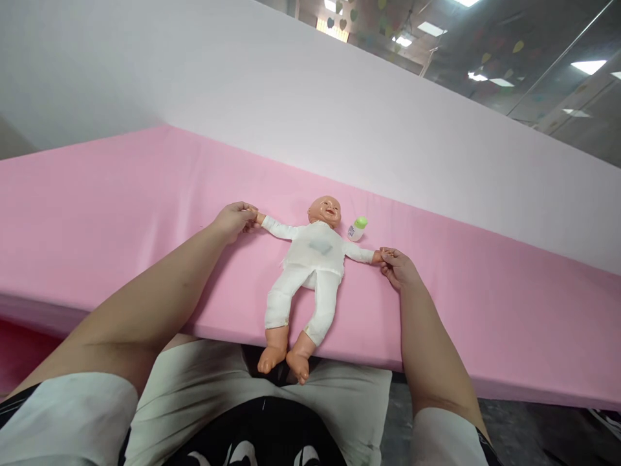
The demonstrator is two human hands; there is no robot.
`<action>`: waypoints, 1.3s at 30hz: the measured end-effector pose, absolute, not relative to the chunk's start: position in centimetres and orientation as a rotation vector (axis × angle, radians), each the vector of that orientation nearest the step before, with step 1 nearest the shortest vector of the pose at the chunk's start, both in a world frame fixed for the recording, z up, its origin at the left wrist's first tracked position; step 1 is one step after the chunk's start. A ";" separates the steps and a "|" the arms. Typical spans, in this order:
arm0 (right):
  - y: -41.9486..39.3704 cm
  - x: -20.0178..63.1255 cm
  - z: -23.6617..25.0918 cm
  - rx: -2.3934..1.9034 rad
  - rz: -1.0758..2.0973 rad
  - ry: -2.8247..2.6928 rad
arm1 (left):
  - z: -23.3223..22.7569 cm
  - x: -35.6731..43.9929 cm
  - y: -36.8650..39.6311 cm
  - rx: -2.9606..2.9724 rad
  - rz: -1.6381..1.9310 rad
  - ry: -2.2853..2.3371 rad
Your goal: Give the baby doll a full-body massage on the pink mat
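Evidently the left hand (237,221) and right hand (400,266), both closed, pinch the doll (319,251) by its hands, so its arms stretch wide over the pink cover (121,207)

Head-worn camera — facing forward, down toward the doll (314,249).
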State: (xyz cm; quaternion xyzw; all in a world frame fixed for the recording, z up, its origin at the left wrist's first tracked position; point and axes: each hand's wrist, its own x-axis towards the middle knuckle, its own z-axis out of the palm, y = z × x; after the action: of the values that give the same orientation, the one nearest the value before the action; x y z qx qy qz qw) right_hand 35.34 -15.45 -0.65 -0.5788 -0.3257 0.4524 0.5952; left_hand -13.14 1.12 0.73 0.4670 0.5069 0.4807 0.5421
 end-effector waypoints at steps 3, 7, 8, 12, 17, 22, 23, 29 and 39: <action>-15.3 35.2 -0.8 -1.364 1.007 -0.781 | 0.5 -13.1 1.3 1.170 1.160 1.225; -15.0 35.0 -1.1 -1.400 0.939 -0.813 | 0.3 -13.0 1.3 1.180 1.207 1.231; -14.9 34.9 -1.2 -1.408 0.919 -0.817 | 0.2 -13.0 1.3 1.180 1.216 1.227; -14.7 34.7 -1.7 -1.436 0.868 -0.838 | 0.0 -12.9 1.2 1.185 1.220 1.217; -14.8 34.8 -1.7 -1.391 0.890 -0.796 | -0.6 -13.1 1.5 1.193 1.200 1.180; -15.9 35.3 -0.9 -1.342 1.035 -0.802 | -1.3 -13.3 1.9 1.204 1.191 1.137; -16.1 35.4 -0.9 -1.347 1.061 -0.812 | -1.3 -13.3 1.9 1.217 1.190 1.156; -15.4 34.9 -1.6 -1.400 0.946 -0.862 | -1.2 -12.6 1.9 1.269 1.232 1.293; -15.4 34.1 -1.8 -1.471 0.817 -0.921 | -2.1 -13.2 2.3 1.249 1.254 1.186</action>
State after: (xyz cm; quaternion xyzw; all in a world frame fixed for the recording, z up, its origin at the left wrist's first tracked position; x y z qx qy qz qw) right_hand 34.09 -15.36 -1.79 -0.6276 -0.3931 0.3487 0.5744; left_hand -13.18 2.28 -2.07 0.5129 0.4870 0.5151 0.4841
